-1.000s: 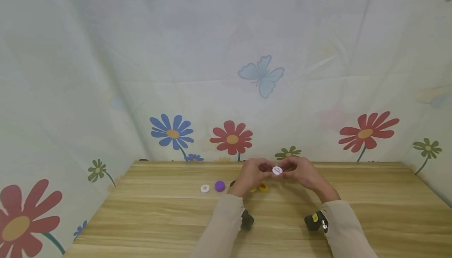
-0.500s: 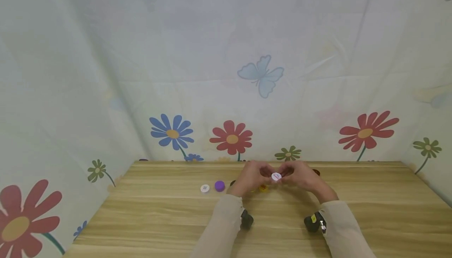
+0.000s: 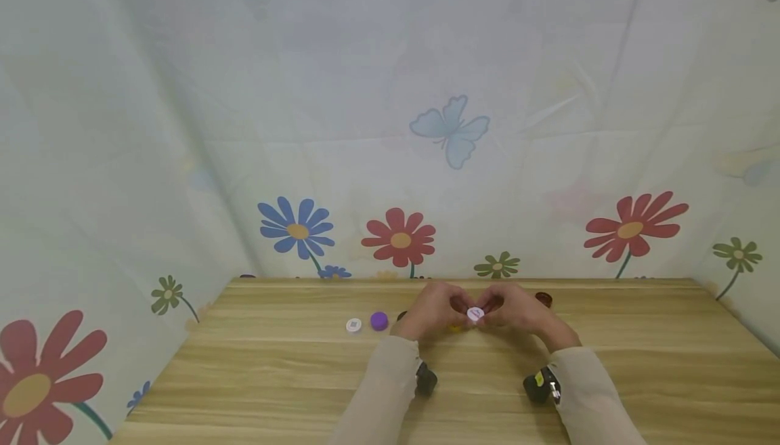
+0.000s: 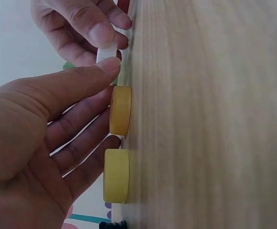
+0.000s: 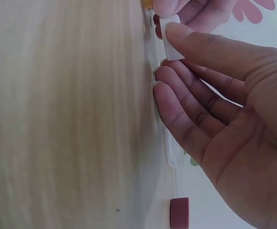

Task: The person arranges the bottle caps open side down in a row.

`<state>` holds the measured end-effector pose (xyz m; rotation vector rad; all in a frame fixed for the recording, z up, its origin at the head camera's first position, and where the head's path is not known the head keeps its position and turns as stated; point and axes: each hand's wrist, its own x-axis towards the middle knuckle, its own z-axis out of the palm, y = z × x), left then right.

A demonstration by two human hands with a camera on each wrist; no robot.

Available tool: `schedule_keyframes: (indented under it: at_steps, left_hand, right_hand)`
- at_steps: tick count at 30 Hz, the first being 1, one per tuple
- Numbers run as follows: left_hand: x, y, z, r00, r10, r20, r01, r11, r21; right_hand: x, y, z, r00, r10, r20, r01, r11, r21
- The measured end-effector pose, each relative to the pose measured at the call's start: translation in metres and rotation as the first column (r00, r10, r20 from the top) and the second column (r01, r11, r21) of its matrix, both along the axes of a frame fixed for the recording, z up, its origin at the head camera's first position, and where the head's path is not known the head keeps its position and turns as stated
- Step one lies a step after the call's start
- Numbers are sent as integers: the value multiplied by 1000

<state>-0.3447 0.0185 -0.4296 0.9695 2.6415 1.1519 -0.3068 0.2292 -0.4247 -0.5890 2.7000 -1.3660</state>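
Note:
Between my two hands is a white bottle cap [image 3: 475, 314] with a small coloured print on its top. My left hand [image 3: 434, 311] pinches its left side, and my right hand [image 3: 514, 307] pinches the right side. In the left wrist view the white cap's side shows close over the table, thumbs against it. Beside my left fingers stand an orange cap [image 4: 121, 110] and a yellow cap [image 4: 116, 176], both with ribbed sides. The yellow one is hidden behind my left hand in the head view.
Left of my hands lie a purple cap [image 3: 379, 321] and a white cap [image 3: 353, 326] with a square mark. A black cap [image 4: 113, 225] is partly hidden by my left wrist. Beyond my right hand are a dark red cap [image 3: 544, 300] and a clear ribbed cap [image 5: 173, 149].
Both hands have come down and nearer with the white cap, which now sits in line with the orange cap. The dark red cap has come into sight behind my right hand.

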Motion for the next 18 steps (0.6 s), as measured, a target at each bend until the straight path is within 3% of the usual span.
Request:
schedule_keyframes:
  at_steps: [9, 18]
  left_hand:
    - [-1, 0, -2, 999, -20, -27, 19, 999, -26]
    - [-1, 0, -1, 998, -30, -47, 28, 998, -53]
  right_hand:
    - [0, 1, -1, 999, 43, 7, -43, 999, 4]
    - [0, 0, -2, 1000, 17, 17, -17, 999, 45]
